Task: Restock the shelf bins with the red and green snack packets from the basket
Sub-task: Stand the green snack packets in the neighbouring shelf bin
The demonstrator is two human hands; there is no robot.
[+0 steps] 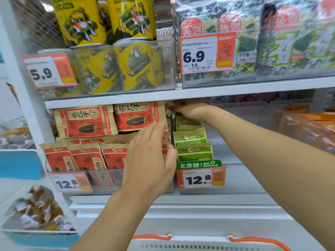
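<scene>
Two hands are up at the middle shelf: the left hand (150,156) lies flat with straight fingers against the red packets (87,156) in the left bin (108,180). The right hand (188,109) reaches deep over the green packets (192,142) in the neighbouring bin (226,190), its grip impossible to tell. Down at the bottom edge sits the white basket (208,245) with orange handles.

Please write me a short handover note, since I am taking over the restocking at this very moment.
Left hand: open, fingers against the red packets in the left bin.
Right hand: reaching deep over the green packets under the shelf; grip hidden.
Done: both bins hold packets.
Left: green bin has room; basket contents out of view, so check it.
</scene>
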